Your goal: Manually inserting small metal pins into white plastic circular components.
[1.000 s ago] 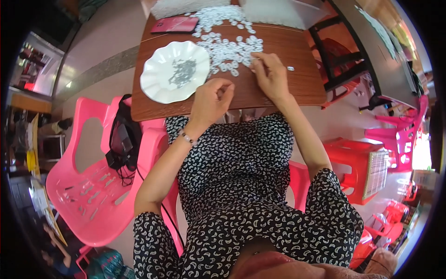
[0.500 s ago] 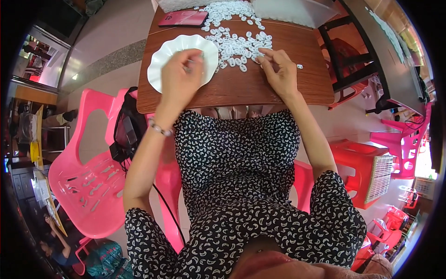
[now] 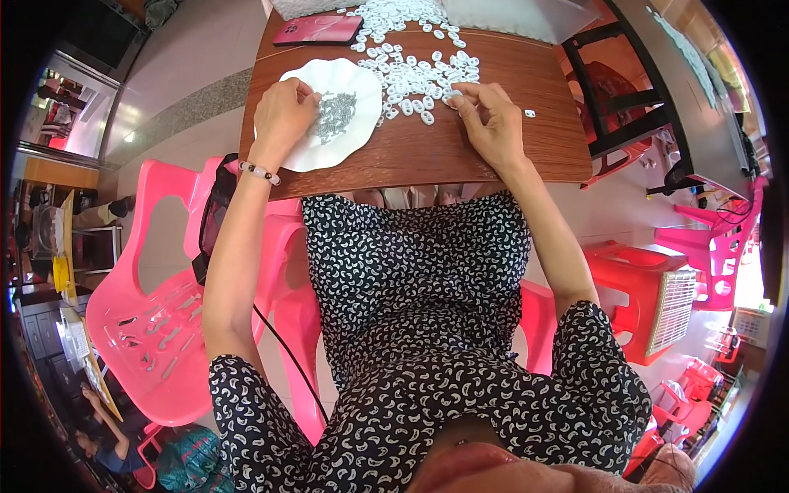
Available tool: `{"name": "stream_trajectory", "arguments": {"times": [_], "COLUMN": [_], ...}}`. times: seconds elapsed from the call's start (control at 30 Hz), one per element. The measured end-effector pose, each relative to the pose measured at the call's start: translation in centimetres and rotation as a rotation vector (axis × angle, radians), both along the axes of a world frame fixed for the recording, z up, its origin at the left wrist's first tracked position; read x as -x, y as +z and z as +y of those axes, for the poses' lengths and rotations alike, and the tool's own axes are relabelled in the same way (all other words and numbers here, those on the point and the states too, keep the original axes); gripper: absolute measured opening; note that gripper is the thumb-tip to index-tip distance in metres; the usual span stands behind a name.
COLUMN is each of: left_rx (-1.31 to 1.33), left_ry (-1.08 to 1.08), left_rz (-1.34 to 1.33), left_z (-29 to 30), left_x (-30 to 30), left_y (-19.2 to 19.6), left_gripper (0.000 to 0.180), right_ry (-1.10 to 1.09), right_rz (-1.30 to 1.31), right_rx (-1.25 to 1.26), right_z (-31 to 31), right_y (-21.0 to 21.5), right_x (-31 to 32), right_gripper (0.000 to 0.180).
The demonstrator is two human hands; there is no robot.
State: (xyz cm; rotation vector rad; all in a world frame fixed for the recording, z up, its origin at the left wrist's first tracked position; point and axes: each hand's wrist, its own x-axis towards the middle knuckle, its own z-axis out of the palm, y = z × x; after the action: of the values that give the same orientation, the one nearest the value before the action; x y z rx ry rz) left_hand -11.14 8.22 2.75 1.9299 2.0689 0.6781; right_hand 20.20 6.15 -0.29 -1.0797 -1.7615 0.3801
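Left hand (image 3: 283, 115) over plate (image 3: 366, 90), left of grey bits (image 3: 335, 113), fingers curled; can't tell if loaded. Right hand (image 3: 493, 122) at white pieces' (image 3: 411, 76) near right edge, fingertips close together, grip unclear. Plenty of both left; one loner (image 3: 529, 113) further right, done or not unclear.

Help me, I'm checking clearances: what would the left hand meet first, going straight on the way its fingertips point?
The left hand would likely meet the small grey pieces on the white plate first, just to its right; its height above them is unclear.
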Motion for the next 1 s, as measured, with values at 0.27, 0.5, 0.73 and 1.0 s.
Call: {"name": "stream_trajectory", "arguments": {"times": [0.27,0.5,0.73,1.0], "left_rx": [0.024,-0.188,-0.061,0.006], "left_ry": [-0.057,-0.029,0.028,-0.043], "left_rz": [-0.072,-0.216,-0.611,-0.886], "left_z": [0.4,0.7,0.4,-0.4], "left_x": [0.1,1.3,1.4,1.7], "left_y": [-1.0,-2.2,-2.0,-1.4], "left_gripper": [0.019,0.020,0.018,0.016], "right_ry": [-0.007,0.028,0.023,0.071], "right_rz": [-0.018,-0.065,-0.082,-0.059], "right_rx": [-0.027,0.009,0.005,-0.023], "right_z": [0.0,0.2,0.2,0.2], "right_y": [0.1,-0.2,-0.4,-0.2], "right_x": [0.0,-0.2,-0.3,-0.2], "right_gripper": [0.016,0.009,0.010,0.010]}}
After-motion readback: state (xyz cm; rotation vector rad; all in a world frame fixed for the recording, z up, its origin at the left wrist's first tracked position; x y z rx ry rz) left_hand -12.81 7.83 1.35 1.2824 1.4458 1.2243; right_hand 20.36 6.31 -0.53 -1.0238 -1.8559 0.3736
